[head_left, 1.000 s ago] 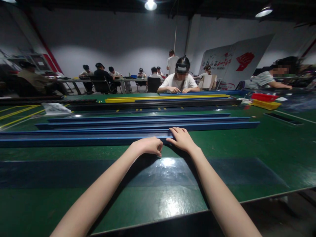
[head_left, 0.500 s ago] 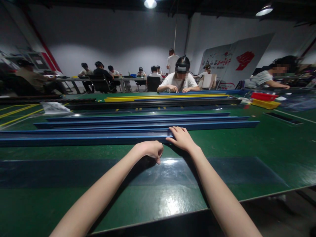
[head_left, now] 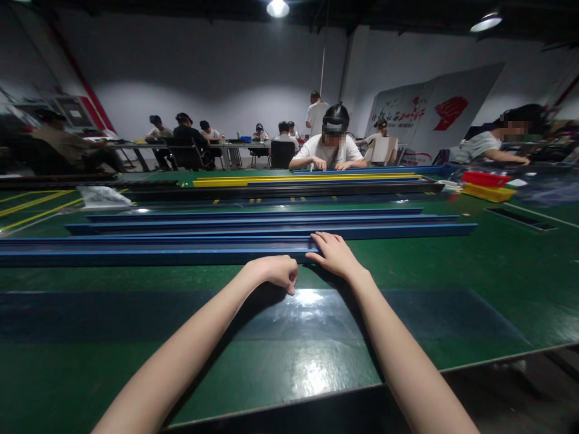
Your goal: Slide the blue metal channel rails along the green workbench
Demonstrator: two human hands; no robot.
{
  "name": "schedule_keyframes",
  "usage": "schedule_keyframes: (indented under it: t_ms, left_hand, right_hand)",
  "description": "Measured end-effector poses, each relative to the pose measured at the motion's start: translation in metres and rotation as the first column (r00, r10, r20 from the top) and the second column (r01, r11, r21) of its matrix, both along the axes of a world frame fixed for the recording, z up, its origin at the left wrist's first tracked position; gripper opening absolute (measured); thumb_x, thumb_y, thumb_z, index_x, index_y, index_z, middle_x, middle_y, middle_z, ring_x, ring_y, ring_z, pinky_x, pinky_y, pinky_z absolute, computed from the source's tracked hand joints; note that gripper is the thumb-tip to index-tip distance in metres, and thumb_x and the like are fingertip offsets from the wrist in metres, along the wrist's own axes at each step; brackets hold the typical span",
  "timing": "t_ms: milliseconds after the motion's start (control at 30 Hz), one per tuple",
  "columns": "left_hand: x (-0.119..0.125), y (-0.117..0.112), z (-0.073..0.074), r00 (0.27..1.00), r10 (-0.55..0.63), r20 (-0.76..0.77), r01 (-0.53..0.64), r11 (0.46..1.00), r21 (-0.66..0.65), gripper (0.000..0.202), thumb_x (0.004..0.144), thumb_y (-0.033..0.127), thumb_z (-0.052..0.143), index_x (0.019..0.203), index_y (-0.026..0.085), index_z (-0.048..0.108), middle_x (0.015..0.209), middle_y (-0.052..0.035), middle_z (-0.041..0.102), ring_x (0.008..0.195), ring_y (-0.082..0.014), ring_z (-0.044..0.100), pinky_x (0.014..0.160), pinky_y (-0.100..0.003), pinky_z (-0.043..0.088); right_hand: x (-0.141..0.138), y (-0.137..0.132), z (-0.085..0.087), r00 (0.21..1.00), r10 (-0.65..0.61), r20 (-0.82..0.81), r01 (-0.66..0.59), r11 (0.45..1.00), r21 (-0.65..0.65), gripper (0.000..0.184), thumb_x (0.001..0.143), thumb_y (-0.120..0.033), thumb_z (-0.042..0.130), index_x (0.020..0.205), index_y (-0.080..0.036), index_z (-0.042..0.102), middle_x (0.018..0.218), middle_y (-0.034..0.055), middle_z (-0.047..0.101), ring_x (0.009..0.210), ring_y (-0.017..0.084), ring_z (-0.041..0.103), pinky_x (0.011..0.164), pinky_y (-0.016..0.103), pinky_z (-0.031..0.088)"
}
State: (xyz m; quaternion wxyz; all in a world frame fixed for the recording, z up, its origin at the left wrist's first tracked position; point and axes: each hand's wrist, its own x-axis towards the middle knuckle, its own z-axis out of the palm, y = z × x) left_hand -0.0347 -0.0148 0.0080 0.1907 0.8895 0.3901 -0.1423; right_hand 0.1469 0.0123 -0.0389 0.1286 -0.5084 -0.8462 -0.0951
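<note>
A long blue channel-shaped strip [head_left: 149, 248] lies lengthwise across the green table, its right end at my right hand [head_left: 333, 253]. That hand straddles the end, thumb at the near side and fingers over the far side, gripping it. Just in front of the strip is my left hand [head_left: 277, 271], bent at the wrist with its fingers curled together and pointing down. Whatever those fingers may hold is hidden. Beneath the left hand a clear plastic sheet [head_left: 407, 310] lies flat along the near part of the table.
More blue strips [head_left: 398, 229] lie parallel just beyond. Farther back are yellow strips [head_left: 307, 179] and a long black strip [head_left: 289, 191]. Red [head_left: 486, 178] and yellow trays [head_left: 488, 191] stand at the right, near a dark flat piece [head_left: 520, 219]. A co-worker [head_left: 332, 144] sits opposite.
My left hand's fingertips have lifted very slightly. My right hand keeps its hold on the strip's end, and the view has shifted a little.
</note>
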Motion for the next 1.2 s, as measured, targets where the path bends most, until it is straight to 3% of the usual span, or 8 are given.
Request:
schedule_keyframes:
  t_ms: [167,400,700,867,1000,1067,1200]
  left_hand:
    - [-0.008,0.003,0.009,0.997,0.048,0.067,-0.051,0.998,0.044,0.007,0.070,0.021,0.060,0.072,0.016,0.065,0.067,-0.0005,0.065,0.060,-0.0104,0.055,0.051,-0.018,0.034]
    - [-0.018,0.010,0.015,0.981,0.085,0.176,-0.111,0.983,0.145,0.010,0.072,0.018,0.052,0.072,0.017,0.062,0.067,0.0005,0.063,0.062,-0.0108,0.054,0.053,-0.018,0.034]
    - [-0.028,0.020,0.016,0.908,0.204,0.366,-0.338,0.874,0.350,0.013,0.078,0.026,0.048,0.076,0.020,0.060,0.075,-0.0002,0.064,0.070,-0.0146,0.056,0.058,-0.021,0.036]
    - [-0.030,0.024,0.010,0.889,0.248,0.385,-0.409,0.807,0.425,0.015,0.080,0.027,0.046,0.081,0.022,0.060,0.084,-0.0004,0.064,0.079,-0.0161,0.057,0.065,-0.023,0.040]
    - [-0.030,0.021,0.009,0.897,0.274,0.347,-0.438,0.655,0.615,0.019,0.082,0.023,0.042,0.086,0.021,0.060,0.094,-0.0040,0.060,0.088,-0.0187,0.056,0.070,-0.026,0.042]
    - [-0.030,0.019,0.010,0.896,0.282,0.342,-0.443,0.606,0.661,0.020,0.083,0.024,0.041,0.087,0.020,0.060,0.095,-0.0048,0.059,0.092,-0.0198,0.055,0.072,-0.027,0.043]
    - [-0.029,0.018,0.014,0.887,0.281,0.366,-0.459,0.620,0.637,0.023,0.085,0.029,0.039,0.087,0.021,0.060,0.093,-0.0035,0.059,0.091,-0.0192,0.055,0.071,-0.026,0.044]
  right_hand:
    - [0.001,-0.001,0.001,1.000,-0.006,-0.024,0.007,0.999,0.038,0.055,0.086,-0.052,0.032,0.123,-0.014,0.047,0.127,0.0113,0.049,0.117,0.022,0.041,0.094,0.034,0.026]
    - [-0.002,-0.010,0.019,0.988,-0.029,-0.153,0.068,0.964,0.257,0.040,0.090,-0.041,0.030,0.093,-0.017,0.061,0.097,0.0067,0.064,0.094,0.018,0.052,0.085,0.033,0.027]
    - [-0.016,-0.021,0.026,0.963,0.165,-0.214,-0.057,0.898,0.437,0.027,0.089,-0.027,0.035,0.097,-0.016,0.059,0.098,0.0072,0.063,0.093,0.017,0.051,0.086,0.032,0.029]
    - [-0.025,-0.018,0.015,0.966,0.234,-0.110,-0.172,0.901,0.399,0.028,0.087,-0.024,0.037,0.104,-0.015,0.058,0.109,0.0084,0.060,0.101,0.019,0.049,0.087,0.032,0.031]
    - [-0.026,-0.011,0.001,0.977,0.213,0.007,-0.207,0.939,0.276,0.040,0.088,-0.033,0.034,0.118,-0.014,0.051,0.126,0.0098,0.051,0.114,0.022,0.043,0.095,0.036,0.028]
    - [-0.025,-0.008,-0.005,0.984,0.175,0.032,-0.178,0.963,0.205,0.046,0.089,-0.039,0.029,0.124,-0.015,0.047,0.131,0.0092,0.046,0.120,0.023,0.039,0.097,0.037,0.027]
    - [-0.024,-0.006,-0.009,0.990,0.133,0.054,-0.139,0.980,0.141,0.051,0.091,-0.041,0.023,0.132,-0.016,0.038,0.136,0.0085,0.040,0.125,0.021,0.034,0.100,0.038,0.025]
